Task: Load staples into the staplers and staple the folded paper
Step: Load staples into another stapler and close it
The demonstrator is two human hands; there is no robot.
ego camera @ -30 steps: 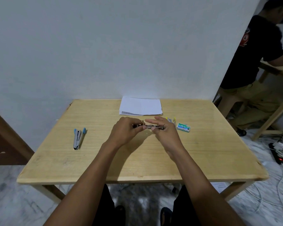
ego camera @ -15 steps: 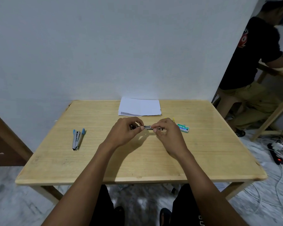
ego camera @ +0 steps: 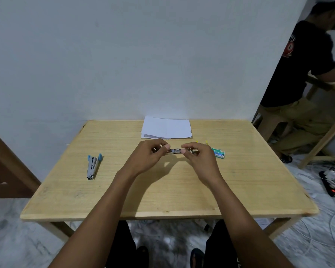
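Head view: the left hand [ego camera: 147,157] and right hand [ego camera: 199,161] each pinch one end of a small stapler [ego camera: 175,151], held just above the middle of the table [ego camera: 249,180]. The folded paper [ego camera: 166,127] lies behind it, and a blue stapler [ego camera: 92,167] lies well to the left.

The near half of the wooden table [ego camera: 85,198] lies bare apart from the two forearms. A blue stapler [ego camera: 93,167] sits toward the left edge; folded paper [ego camera: 166,128] lies at the far edge, against the wall; a staple box [ego camera: 218,153] lies right of centre. The right edge stays open.
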